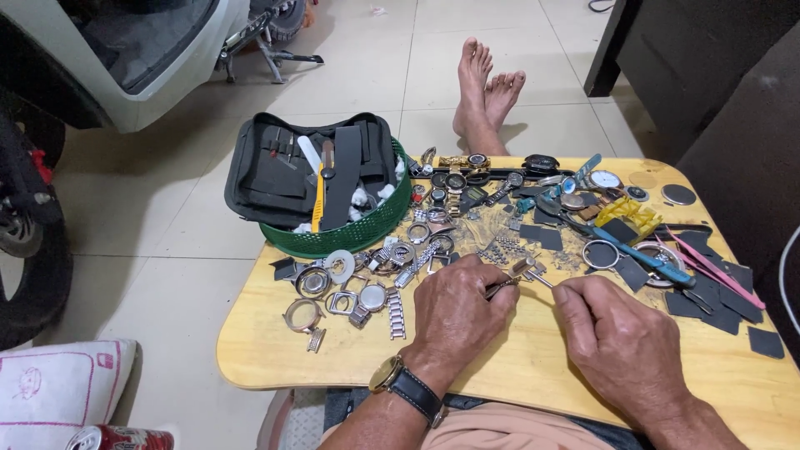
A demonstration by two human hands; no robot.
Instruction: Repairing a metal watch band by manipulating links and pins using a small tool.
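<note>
Left hand (462,304): We kept it curled low on the wooden table (533,367), fingers closed narrowly round a short piece of metal watch band (503,287), pinched between thumb and forefinger. A wristwatch with a dark strap (406,385) sat on this wrist.

Right hand (621,337): We held it just right of the left, fingertips (562,293) pressed tight on a thin metal pin tool (540,280); what lay deeper inside the fist we could not tell.

Small metal part (525,267): It sat between the two hands, at the meeting of band piece and pin tool, just above the table; whether it touched the wood we could not tell.

Key relation: The part lay up and right of the left fingertips, up and left of the right ones. The tool's long axis ran from the right fingertips up-left toward the part; the band's ran from the left fingers up-right. Both hands were about equally near.

Around us: Loose watch cases and bracelets (367,287) lay left of the left hand; a blue-handled tool (646,254) and pink tweezers (708,265) lay beyond the right; a green basket (350,237) holding a dark tool pouch (283,171) stood at the far left edge.
</note>
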